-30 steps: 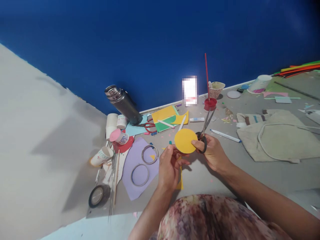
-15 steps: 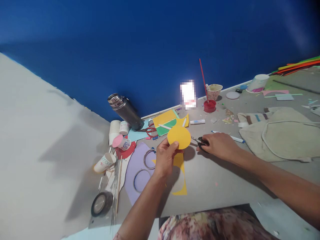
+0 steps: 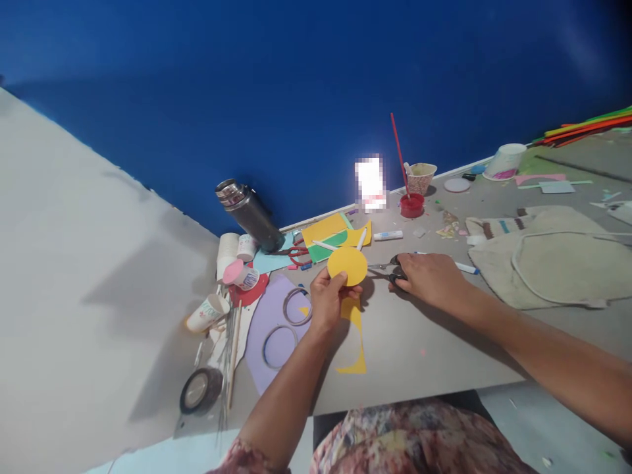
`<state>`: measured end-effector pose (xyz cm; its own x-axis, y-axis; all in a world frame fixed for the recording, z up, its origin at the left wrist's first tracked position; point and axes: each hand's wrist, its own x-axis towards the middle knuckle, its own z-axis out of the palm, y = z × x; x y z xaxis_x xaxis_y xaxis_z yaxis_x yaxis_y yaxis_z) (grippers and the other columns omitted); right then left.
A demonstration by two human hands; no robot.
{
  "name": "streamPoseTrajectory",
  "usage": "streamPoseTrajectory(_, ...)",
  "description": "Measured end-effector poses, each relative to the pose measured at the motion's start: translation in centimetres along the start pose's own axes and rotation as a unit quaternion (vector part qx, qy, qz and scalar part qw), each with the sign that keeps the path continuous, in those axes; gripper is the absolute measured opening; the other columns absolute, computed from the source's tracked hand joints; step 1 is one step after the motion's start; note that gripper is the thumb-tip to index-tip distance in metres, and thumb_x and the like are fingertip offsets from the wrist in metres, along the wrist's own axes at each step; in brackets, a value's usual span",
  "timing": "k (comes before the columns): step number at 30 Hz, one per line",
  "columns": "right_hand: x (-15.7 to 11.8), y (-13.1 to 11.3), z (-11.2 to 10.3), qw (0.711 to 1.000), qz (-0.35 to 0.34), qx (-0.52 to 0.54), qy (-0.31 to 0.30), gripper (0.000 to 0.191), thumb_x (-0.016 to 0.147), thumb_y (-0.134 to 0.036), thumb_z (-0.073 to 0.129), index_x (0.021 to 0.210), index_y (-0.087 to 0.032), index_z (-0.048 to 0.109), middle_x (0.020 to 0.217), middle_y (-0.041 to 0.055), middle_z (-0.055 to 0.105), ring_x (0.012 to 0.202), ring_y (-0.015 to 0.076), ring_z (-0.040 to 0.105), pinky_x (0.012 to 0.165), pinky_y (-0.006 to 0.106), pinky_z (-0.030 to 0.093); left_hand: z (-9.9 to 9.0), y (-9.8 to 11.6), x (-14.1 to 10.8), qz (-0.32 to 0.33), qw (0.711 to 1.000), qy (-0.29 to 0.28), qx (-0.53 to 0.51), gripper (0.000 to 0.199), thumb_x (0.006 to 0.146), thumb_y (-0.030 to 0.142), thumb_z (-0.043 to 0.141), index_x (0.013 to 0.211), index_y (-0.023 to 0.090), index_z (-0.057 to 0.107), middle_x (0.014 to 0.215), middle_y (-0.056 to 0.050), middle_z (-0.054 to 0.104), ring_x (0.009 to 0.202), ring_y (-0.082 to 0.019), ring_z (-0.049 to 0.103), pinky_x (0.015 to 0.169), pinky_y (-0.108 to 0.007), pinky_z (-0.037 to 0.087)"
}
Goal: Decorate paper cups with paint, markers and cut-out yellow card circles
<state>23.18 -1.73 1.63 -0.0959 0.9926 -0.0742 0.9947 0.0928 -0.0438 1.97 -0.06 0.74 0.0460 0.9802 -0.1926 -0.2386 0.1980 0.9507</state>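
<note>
A yellow paper circle [image 3: 347, 266] is pinched between the thumb and fingers of my left hand [image 3: 328, 296], held above the table. My right hand [image 3: 424, 276] is closed around the black handles of a pair of scissors [image 3: 395, 268]. The blades point left, and their tips reach close to the circle's right edge; whether they touch it I cannot tell. Below my left hand lies a yellow paper offcut [image 3: 356, 359] with a curved cut edge. Left of my forearm, two rings [image 3: 279, 347] rest on a sheet of purple paper [image 3: 261, 329].
A dark flask [image 3: 254, 220] leans toward the blue wall, near red-handled pliers [image 3: 296, 253]. Paper cups [image 3: 210, 312] and a roll of tape [image 3: 200, 390] occupy the left side. A red pot [image 3: 412, 205] stands at the back; a cloth bag [image 3: 557, 263] lies to the right.
The scissors now lie more level and their handles have spread wider, with the blades nearer the circle. The circle has turned slightly and looks flatter. The whole view has shifted a little.
</note>
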Motion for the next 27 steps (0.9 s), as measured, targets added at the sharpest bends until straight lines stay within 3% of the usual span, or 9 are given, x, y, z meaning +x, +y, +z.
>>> streamPoseTrajectory(4,-0.1,-0.4,0.2,0.999,-0.036,0.007,0.004,0.03,0.096,-0.037,0.062,0.115,-0.014,0.065,0.103,0.0169,0.076,0.097,0.0355,0.075,0.066,0.034,0.043,-0.1,-0.1,-0.1,0.002,1.0,-0.021,-0.001,0.034,0.068,0.034,0.08,0.091,0.015,0.066,0.074,-0.002,0.073,0.053,-0.016,0.071,0.047,-0.022,0.047)
streamPoseTrajectory(9,0.8,-0.2,0.3,0.998,-0.049,0.039,-0.033,0.033,0.092,-0.044,0.067,0.103,-0.013,0.07,0.117,0.023,0.069,0.091,0.033,0.074,0.066,0.033,0.042,0.0,-0.2,-0.3,-0.008,0.999,-0.034,0.006,0.03,0.069,0.033,0.078,0.09,0.014,0.067,0.074,-0.003,0.073,0.053,-0.016,0.07,0.047,-0.023,0.048)
streamPoseTrajectory(11,1.8,0.3,0.4,0.991,-0.061,0.101,-0.068,0.03,0.087,-0.043,0.073,0.097,-0.015,0.07,0.109,0.0193,0.071,0.088,0.0295,0.073,0.064,0.03,0.039,0.1,0.0,-0.4,-0.015,0.999,-0.034,0.006,0.03,0.069,0.033,0.079,0.089,0.014,0.066,0.074,-0.004,0.073,0.052,-0.016,0.07,0.047,-0.023,0.048)
streamPoseTrajectory(14,3.2,1.2,0.5,0.976,-0.08,0.164,-0.12,0.022,0.079,-0.037,0.078,0.088,-0.02,0.066,0.081,0.0059,0.073,0.075,0.0227,0.069,0.057,0.027,0.035,0.1,0.2,-0.5,-0.026,0.999,-0.038,-0.005,0.032,0.067,0.033,0.08,0.089,0.014,0.066,0.072,-0.003,0.073,0.051,-0.016,0.069,0.047,-0.023,0.048)
streamPoseTrajectory(17,3.6,2.0,0.7,0.961,-0.092,0.212,-0.149,0.018,0.076,-0.032,0.076,0.086,-0.022,0.065,0.074,0.0002,0.071,0.062,0.0171,0.064,0.053,0.026,0.034,0.1,0.3,-0.4,-0.037,0.998,-0.044,-0.02,0.033,0.066,0.033,0.08,0.089,0.013,0.066,0.068,-0.002,0.072,0.051,-0.015,0.068,0.046,-0.022,0.048)
streamPoseTrajectory(19,3.3,2.1,0.9,0.953,-0.098,0.262,-0.114,0.018,0.077,-0.03,0.073,0.091,-0.022,0.066,0.076,0.0003,0.071,0.064,0.0167,0.063,0.055,0.025,0.037,0.0,0.2,-0.4,-0.048,0.997,-0.05,-0.026,0.033,0.066,0.033,0.08,0.088,0.013,0.065,0.065,-0.002,0.071,0.05,-0.014,0.067,0.046,-0.021,0.048)
streamPoseTrajectory(21,2.7,1.8,1.0,0.937,-0.099,0.333,-0.029,0.031,0.079,-0.028,0.071,0.11,-0.022,0.068,0.085,0.0018,0.074,0.065,0.0161,0.063,0.059,0.026,0.042,-0.1,0.0,-0.3,-0.062,0.996,-0.061,-0.03,0.033,0.067,0.034,0.079,0.089,0.014,0.065,0.063,-0.003,0.071,0.049,-0.014,0.066,0.044,-0.02,0.048)
streamPoseTrajectory(24,1.7,1.0,1.1,0.881,-0.131,0.449,0.072,0.06,0.083,-0.024,0.066,0.142,-0.025,0.055,0.111,0.0056,0.075,0.061,0.0125,0.062,0.063,0.027,0.05,-0.1,-0.1,-0.3,-0.081,0.993,-0.079,-0.026,0.033,0.068,0.034,0.079,0.09,0.013,0.065,0.063,-0.003,0.072,0.045,-0.013,0.064,0.041,-0.02,0.047)
streamPoseTrajectory(27,1.4,0.3,1.4,0.842,-0.209,0.483,0.12,0.049,0.085,-0.017,0.062,0.134,-0.025,0.064,0.119,0.0068,0.075,0.069,0.0131,0.068,0.066,0.027,0.054,-0.1,-0.1,-0.5,-0.102,0.989,-0.103,-0.004,0.033,0.068,0.034,0.079,0.09,0.013,0.066,0.066,-0.002,0.071,0.042,-0.013,0.063,0.039,-0.02,0.046)
